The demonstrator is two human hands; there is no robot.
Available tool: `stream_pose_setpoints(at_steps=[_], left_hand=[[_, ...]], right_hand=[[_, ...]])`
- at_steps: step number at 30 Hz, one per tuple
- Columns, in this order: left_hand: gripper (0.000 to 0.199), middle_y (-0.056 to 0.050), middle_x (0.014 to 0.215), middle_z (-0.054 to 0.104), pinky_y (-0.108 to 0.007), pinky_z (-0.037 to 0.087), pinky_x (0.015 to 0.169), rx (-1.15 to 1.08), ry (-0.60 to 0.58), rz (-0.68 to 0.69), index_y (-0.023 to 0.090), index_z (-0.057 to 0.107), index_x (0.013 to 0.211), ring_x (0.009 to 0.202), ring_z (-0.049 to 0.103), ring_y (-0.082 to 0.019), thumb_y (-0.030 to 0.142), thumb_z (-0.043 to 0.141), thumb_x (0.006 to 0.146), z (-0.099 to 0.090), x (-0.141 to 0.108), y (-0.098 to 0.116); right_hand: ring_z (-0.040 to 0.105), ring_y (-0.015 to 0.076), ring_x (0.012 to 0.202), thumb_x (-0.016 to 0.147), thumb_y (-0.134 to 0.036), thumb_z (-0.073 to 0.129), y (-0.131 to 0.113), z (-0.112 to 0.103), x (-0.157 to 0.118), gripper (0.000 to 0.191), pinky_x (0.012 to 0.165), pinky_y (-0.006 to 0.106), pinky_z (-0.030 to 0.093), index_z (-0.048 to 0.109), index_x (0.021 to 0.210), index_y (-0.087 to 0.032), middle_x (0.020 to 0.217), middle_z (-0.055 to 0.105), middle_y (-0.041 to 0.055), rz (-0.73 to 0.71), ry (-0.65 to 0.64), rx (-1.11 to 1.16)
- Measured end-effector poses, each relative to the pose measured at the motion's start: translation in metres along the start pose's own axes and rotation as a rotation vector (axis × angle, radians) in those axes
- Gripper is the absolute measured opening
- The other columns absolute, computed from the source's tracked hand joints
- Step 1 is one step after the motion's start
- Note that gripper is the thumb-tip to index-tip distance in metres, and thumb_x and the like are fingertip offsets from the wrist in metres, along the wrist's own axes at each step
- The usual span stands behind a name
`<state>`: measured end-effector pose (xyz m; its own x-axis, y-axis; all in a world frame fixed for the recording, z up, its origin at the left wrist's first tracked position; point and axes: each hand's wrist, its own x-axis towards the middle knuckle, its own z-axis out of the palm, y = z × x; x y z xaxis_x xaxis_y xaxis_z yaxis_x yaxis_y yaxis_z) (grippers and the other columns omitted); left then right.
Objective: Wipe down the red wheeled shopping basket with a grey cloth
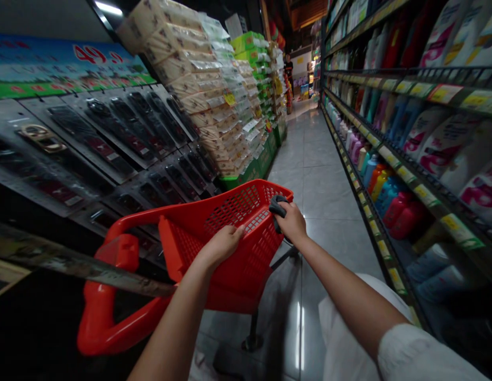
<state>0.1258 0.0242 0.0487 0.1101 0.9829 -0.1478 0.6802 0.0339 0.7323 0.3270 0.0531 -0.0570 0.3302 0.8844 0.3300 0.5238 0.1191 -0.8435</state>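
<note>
The fingers of the right hand (292,222) are bent tight around a dark gray cloth (276,205). The cloth sits against the rim at the far corner of the red cart (230,286), maybe bunched up so it fits in the hand. The left hand (224,243) is on the near rim. Its thumb side shows, but most of its fingers are hidden, so I cannot tell if they are clamped on. It may be there to keep the cart from rolling.

The cart stands on the shiny floor (327,182), just in front of the person, with its handle off to the left. On that side, big packs (206,95) are piled high, maybe to save room. On the right, bottles (392,196) stand in rows on shelves, with price tags (404,174) along the edge, likely so shoppers can read them.
</note>
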Motion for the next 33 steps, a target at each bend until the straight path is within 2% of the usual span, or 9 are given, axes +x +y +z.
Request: stream_pose_setpoints(at_steps=[4,7,13,19,21,23,26,30,33], left_hand=[[0.056,-0.009,0.066,0.072,-0.033,0.047,0.073,-0.094,-0.025,-0.062,0.015,0.071,0.065,0.076,0.067,-0.026,0.07,0.059,0.072,-0.004,-0.012,-0.005],[0.062,-0.012,0.076,0.075,-0.034,0.047,0.08,-0.144,-0.056,-0.083,0.013,0.073,0.067,0.08,0.067,-0.027,0.074,0.057,0.07,-0.004,-0.01,-0.005],[0.059,-0.012,0.072,0.074,-0.035,0.047,0.079,-0.165,-0.052,-0.103,0.014,0.073,0.066,0.075,0.066,-0.024,0.07,0.056,0.073,-0.006,-0.007,-0.006],[0.061,-0.006,0.058,0.065,-0.031,0.041,0.066,-0.192,-0.027,-0.115,0.016,0.065,0.057,0.06,0.056,-0.018,0.072,0.051,0.075,0.0,-0.004,-0.006],[0.061,-0.004,0.056,0.063,-0.031,0.04,0.065,-0.205,-0.013,-0.127,0.016,0.063,0.055,0.057,0.052,-0.017,0.073,0.051,0.074,0.0,-0.004,-0.005],[0.062,-0.006,0.059,0.065,-0.031,0.041,0.066,-0.217,-0.031,-0.149,0.016,0.065,0.057,0.059,0.054,-0.017,0.073,0.051,0.074,0.0,-0.004,-0.004],[0.063,-0.009,0.067,0.069,-0.032,0.043,0.068,-0.223,-0.072,-0.197,0.014,0.07,0.063,0.065,0.059,-0.02,0.073,0.051,0.076,-0.002,-0.004,-0.001],[0.06,-0.01,0.068,0.071,-0.032,0.043,0.07,-0.206,-0.035,-0.222,0.014,0.07,0.062,0.067,0.061,-0.021,0.068,0.052,0.079,-0.002,-0.002,0.002],[0.057,-0.01,0.066,0.07,-0.032,0.043,0.07,-0.192,-0.015,-0.211,0.014,0.07,0.06,0.065,0.061,-0.021,0.064,0.051,0.083,0.001,0.0,0.005]], right_hand=[[0.064,0.0221,0.092,0.081,-0.026,0.066,-0.022,0.006,-0.032,0.03,0.076,0.03,0.049,0.073,0.11,-0.031,0.108,0.064,0.005,-0.161,-0.143,-0.013],[0.064,0.0225,0.095,0.079,-0.022,0.067,-0.025,0.002,-0.035,0.034,0.077,0.03,0.049,0.072,0.111,-0.032,0.114,0.064,0.0043,-0.236,-0.201,-0.032],[0.063,0.0233,0.093,0.086,-0.028,0.061,-0.012,-0.001,-0.024,0.032,0.075,0.031,0.049,0.069,0.117,-0.029,0.108,0.061,0.0066,-0.051,-0.064,-0.09],[0.062,0.0231,0.097,0.08,-0.019,0.061,-0.041,0.019,-0.085,0.039,0.082,0.032,0.051,0.067,0.118,-0.027,0.111,0.058,0.0069,-0.271,-0.191,-0.004],[0.062,0.0226,0.097,0.078,-0.017,0.06,-0.046,0.021,-0.096,0.042,0.083,0.031,0.051,0.066,0.118,-0.028,0.11,0.059,0.0061,-0.325,-0.225,0.013],[0.062,0.0226,0.099,0.077,-0.016,0.06,-0.042,0.02,-0.092,0.045,0.083,0.031,0.052,0.066,0.119,-0.029,0.111,0.06,0.0055,-0.329,-0.238,0.003],[0.063,0.0234,0.103,0.077,-0.017,0.059,-0.024,0.012,-0.061,0.047,0.084,0.032,0.052,0.065,0.123,-0.028,0.117,0.06,0.0056,-0.253,-0.204,-0.022],[0.063,0.0237,0.102,0.083,-0.023,0.057,0.007,0.006,-0.016,0.044,0.087,0.034,0.051,0.064,0.126,-0.025,0.118,0.061,0.0077,0.006,-0.03,0.007],[0.062,0.025,0.104,0.087,-0.029,0.054,0.015,0.017,-0.013,0.043,0.091,0.036,0.05,0.063,0.128,-0.019,0.116,0.06,0.0113,0.113,0.089,0.078]])
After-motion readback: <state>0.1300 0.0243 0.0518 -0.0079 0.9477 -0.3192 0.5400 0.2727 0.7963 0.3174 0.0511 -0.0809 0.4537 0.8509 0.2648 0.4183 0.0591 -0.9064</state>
